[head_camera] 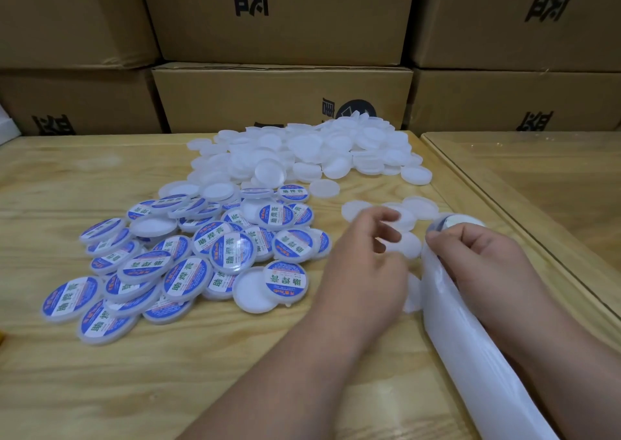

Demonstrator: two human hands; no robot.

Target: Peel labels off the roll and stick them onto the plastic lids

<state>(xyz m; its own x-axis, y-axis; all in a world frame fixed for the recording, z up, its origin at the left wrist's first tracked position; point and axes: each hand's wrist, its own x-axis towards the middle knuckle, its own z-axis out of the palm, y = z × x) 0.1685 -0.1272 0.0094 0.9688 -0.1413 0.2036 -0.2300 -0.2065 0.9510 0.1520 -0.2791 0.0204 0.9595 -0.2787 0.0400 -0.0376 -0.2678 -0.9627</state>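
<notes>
My right hand (484,258) grips the white backing strip of the label roll (470,342), which trails toward the near right edge; the strip bends over my fingers and a label (443,223) lifts off at the top. My left hand (366,258) hovers just left of it, fingers loosely curled and holding nothing, above a few plain white lids (408,246). A heap of blank white plastic lids (302,150) lies at the back of the table. Lids with blue and white labels (188,255) are piled on the left.
The wooden table (100,177) has a raised edge strip on the right, beside a second wooden surface (537,171). Stacked cardboard boxes (282,97) form a wall right behind the table. A small yellow object shows at the far left edge.
</notes>
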